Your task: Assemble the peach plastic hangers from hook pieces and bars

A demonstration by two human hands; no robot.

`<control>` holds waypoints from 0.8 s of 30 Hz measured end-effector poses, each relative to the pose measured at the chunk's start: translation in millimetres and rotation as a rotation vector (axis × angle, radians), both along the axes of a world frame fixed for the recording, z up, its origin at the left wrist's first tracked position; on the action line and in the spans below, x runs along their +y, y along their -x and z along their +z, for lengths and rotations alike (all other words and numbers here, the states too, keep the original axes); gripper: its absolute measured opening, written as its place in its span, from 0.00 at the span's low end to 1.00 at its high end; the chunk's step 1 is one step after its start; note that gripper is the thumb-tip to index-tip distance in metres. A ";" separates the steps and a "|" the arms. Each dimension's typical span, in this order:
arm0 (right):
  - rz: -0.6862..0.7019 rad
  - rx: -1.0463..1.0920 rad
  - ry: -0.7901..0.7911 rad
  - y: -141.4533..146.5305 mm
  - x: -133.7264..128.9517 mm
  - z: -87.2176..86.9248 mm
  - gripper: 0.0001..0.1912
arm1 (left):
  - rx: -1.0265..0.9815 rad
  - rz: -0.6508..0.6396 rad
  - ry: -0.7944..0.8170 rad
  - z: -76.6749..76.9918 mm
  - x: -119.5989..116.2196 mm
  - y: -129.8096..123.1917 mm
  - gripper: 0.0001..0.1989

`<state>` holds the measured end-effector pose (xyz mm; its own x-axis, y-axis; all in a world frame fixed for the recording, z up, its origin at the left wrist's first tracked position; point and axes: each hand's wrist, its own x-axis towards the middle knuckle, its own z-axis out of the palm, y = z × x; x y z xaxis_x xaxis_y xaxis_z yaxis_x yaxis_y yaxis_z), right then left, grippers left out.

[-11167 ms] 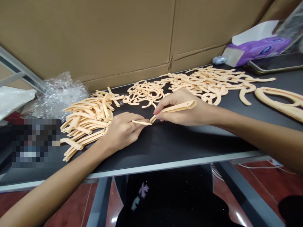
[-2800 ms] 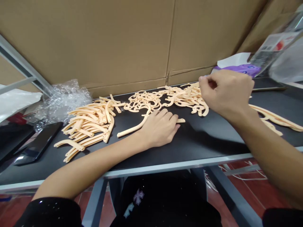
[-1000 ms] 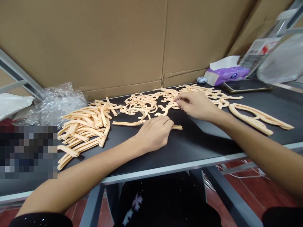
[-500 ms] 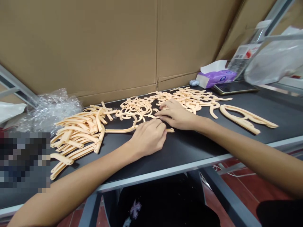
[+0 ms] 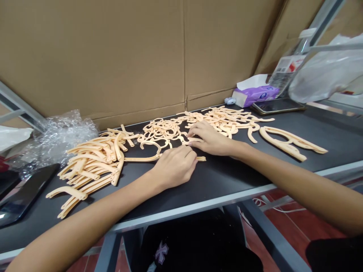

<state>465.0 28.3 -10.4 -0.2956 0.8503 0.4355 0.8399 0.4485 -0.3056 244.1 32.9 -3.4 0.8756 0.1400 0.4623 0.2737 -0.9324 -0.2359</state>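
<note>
1. Left hand [image 5: 177,166] grips a long beige strip [image 5: 140,159] on the surface [image 5: 218,179], apparently steadying it.
2. Right hand [image 5: 208,139] is among curved pieces [image 5: 198,118]; cannot tell its grip.
3. Lifting one likely calls for a pinch.

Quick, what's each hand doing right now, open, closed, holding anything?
Left hand: closed around a cream hooked piece.
Right hand: fingers bent at small curved pieces; whether it grips one cannot be told.

No text is legible on the bottle label [image 5: 288,64] or tissue pack [image 5: 257,96].
</note>
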 end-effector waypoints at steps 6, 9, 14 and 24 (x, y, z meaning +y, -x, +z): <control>-0.038 0.099 0.078 1.8 -10.7 15.5 0.04 | 0.057 0.001 -0.017 4.3 0.7 2.4 0.11; -0.059 0.163 0.046 0.8 -15.5 23.1 0.05 | 0.062 0.008 -0.029 6.1 1.5 4.1 0.11; -0.082 0.217 0.011 -2.9 -25.8 37.7 0.08 | 0.013 0.013 0.036 4.4 3.3 6.2 0.11; -0.056 0.341 0.297 -11.7 -79.3 22.5 0.17 | -0.084 -0.029 0.163 -0.3 5.1 4.7 0.10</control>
